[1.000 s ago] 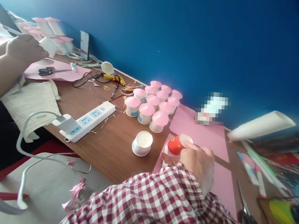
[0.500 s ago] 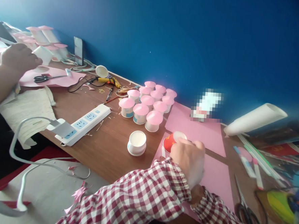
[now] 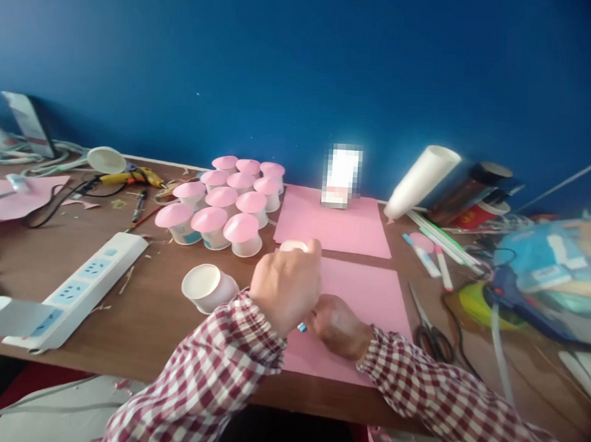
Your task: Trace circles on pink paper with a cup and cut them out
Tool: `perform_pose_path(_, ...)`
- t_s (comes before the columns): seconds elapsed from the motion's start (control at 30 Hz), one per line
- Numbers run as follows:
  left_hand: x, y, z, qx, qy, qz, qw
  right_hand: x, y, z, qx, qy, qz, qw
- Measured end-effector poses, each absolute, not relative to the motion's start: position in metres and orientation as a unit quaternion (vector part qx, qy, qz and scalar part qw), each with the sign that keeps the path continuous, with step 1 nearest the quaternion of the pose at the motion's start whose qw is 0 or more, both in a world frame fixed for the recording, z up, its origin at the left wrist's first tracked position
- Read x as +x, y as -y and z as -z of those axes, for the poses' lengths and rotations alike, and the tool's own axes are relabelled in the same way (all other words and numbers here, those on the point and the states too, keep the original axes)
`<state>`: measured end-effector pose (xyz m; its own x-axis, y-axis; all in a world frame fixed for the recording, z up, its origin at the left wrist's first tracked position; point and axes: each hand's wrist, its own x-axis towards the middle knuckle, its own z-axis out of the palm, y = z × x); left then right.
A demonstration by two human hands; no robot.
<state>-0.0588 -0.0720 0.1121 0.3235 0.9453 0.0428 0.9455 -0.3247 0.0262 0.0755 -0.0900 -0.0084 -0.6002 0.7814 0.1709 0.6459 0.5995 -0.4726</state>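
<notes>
My left hand (image 3: 286, 284) is closed around a paper cup, whose pale round end (image 3: 294, 246) shows above the knuckles; the rest is hidden behind the hand. My right hand (image 3: 340, 325) sits just right of and below it, over a pink sheet (image 3: 366, 292), with fingers curled in. A small blue-tipped piece (image 3: 302, 327) peeks out between the hands; what it belongs to is hidden. Left of my hands, a white paper cup (image 3: 210, 288) stands upside down. Behind it several cups with pink cone tops (image 3: 210, 221) are grouped together.
A power strip (image 3: 78, 288) lies at left, with a yellow glue gun (image 3: 132, 176) behind. A phone (image 3: 342, 177) leans on the blue wall above another pink sheet (image 3: 306, 215). Scissors (image 3: 431, 333), markers (image 3: 443, 267), a blue glue gun (image 3: 525, 308) and a white roll (image 3: 423, 182) are at right.
The view has swung right, and the other person's hand at the left has gone out of sight. The red cup side seen before is now hidden by my left hand. More of my right hand shows.
</notes>
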Motion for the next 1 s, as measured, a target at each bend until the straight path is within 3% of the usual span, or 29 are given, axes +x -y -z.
perform_pose_path(0.33,-0.056,0.067,-0.117,-0.822,0.563,-0.056,0.056,0.092,0.084,-0.001,-0.327,0.934,-0.091,0.116)
perform_pose_path(1.0,-0.051,0.067,-0.120,-0.811,0.576,-0.084,0.053,0.122,0.091,-0.004,-0.337,0.894,-0.197,0.220)
